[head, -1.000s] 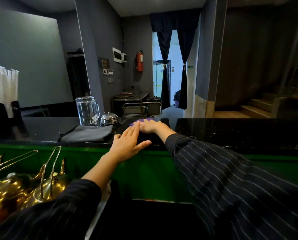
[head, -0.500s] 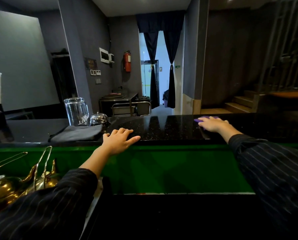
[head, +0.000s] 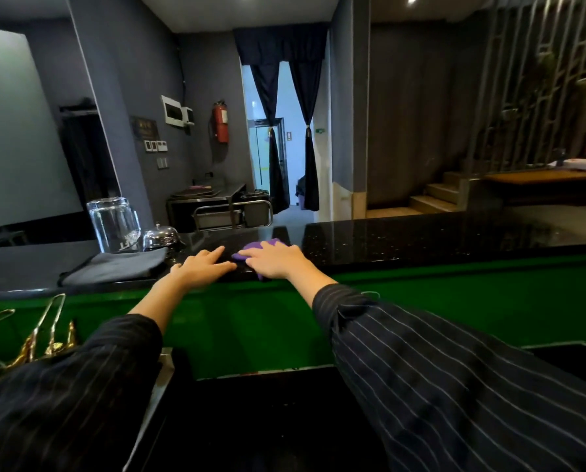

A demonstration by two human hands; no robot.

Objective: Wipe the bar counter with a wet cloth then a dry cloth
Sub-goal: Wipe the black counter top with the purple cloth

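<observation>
The black speckled bar counter (head: 404, 238) runs across the view above a green front panel. My right hand (head: 276, 260) lies flat on a purple cloth (head: 250, 248), pressing it onto the counter near its front edge. Most of the cloth is hidden under the hand. My left hand (head: 201, 265) rests flat on the counter just to the left of it, fingers straight, holding nothing. A folded grey cloth (head: 114, 265) lies on the counter further left.
A clear glass jar (head: 114, 224) and a chrome bell (head: 160, 235) stand behind the grey cloth. Gold-coloured bar tools (head: 43, 338) sit below the counter at the left. Stairs (head: 434, 195) rise beyond the counter on the right.
My right hand has slid the purple cloth back left along the counter, from the right stretch to beside my left hand. The left hand has stayed on the counter.
</observation>
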